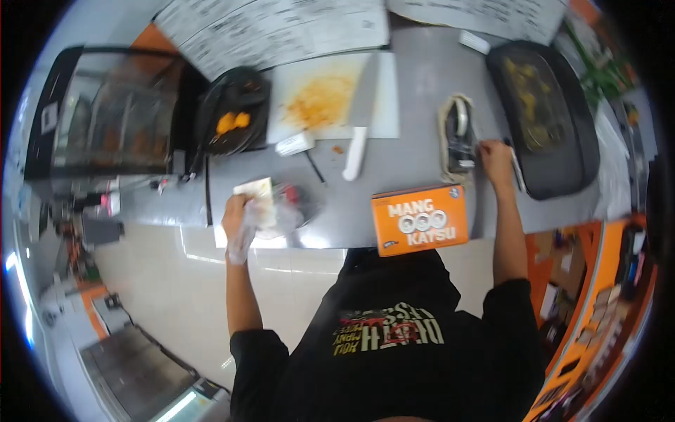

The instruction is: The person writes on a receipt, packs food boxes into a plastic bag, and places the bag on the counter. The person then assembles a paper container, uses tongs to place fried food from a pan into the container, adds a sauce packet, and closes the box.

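My left hand [237, 214], partly covered by clear plastic, is closed on a pale flat packet [259, 195] at the counter's front edge. Beside the packet lies a clear plastic bag [290, 207] with something red in it. My right hand [496, 158] is at the right, fingers bent, beside a tape dispenser [460, 141] and close to the edge of a black tray; whether it grips anything is too small to tell. Between my hands an orange box [420, 219] lies at the front edge.
A large knife [357, 141] rests across a stained white cutting board [387, 105]. Left of it are a black pan [242, 133] with orange pieces and a glass display case [123, 116]. A black tray [580, 158] stands right; written sheets [281, 28] line the back.
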`<action>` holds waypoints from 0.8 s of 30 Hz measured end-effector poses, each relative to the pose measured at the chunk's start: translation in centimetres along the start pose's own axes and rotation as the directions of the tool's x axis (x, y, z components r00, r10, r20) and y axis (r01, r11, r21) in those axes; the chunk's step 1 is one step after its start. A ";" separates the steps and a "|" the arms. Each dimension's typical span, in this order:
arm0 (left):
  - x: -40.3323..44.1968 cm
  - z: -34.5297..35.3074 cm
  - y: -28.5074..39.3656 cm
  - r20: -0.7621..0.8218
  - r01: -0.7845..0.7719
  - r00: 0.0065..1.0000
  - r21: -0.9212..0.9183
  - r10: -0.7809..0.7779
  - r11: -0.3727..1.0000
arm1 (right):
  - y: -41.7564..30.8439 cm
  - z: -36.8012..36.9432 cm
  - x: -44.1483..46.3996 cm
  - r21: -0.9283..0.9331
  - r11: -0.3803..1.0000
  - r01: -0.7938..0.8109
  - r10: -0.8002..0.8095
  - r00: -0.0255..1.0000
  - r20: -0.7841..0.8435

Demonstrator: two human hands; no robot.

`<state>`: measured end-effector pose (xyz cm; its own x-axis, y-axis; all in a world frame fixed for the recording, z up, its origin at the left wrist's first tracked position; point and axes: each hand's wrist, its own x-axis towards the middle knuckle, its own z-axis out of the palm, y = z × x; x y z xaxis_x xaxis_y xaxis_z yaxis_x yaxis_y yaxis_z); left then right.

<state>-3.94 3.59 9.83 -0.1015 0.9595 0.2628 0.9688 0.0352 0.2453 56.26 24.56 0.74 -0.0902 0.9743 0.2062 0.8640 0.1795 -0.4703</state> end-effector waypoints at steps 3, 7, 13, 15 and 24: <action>0.0 0.1 -0.2 -0.052 -0.029 0.998 -0.023 0.028 0.999 | 0.5 -0.6 0.2 0.029 0.998 0.049 -0.052 0.993 0.106; -0.1 -0.1 -0.1 -0.048 -0.004 0.999 -0.124 -0.002 0.992 | -1.1 -2.1 0.0 -0.047 0.999 -0.017 0.029 0.962 0.271; 0.2 -0.5 -1.5 -0.092 -0.171 0.984 -0.224 0.154 0.959 | -3.3 -4.3 2.7 -0.325 0.946 -0.003 0.124 0.928 0.351; 0.8 -0.2 -2.3 -0.110 -0.198 0.979 -0.288 0.173 0.937 | -2.7 -5.2 4.7 -0.404 0.915 0.013 0.116 0.949 0.292; 2.7 -1.6 -4.6 0.198 -0.124 0.947 -0.506 0.255 0.854 | -9.4 -15.5 8.4 -0.590 0.805 0.060 0.081 0.974 0.210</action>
<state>-9.07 5.59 10.88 0.1953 0.9725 0.1265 0.7250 -0.2301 0.6492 55.09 28.96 20.23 -0.1216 0.9924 -0.0175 0.9826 0.1229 0.1395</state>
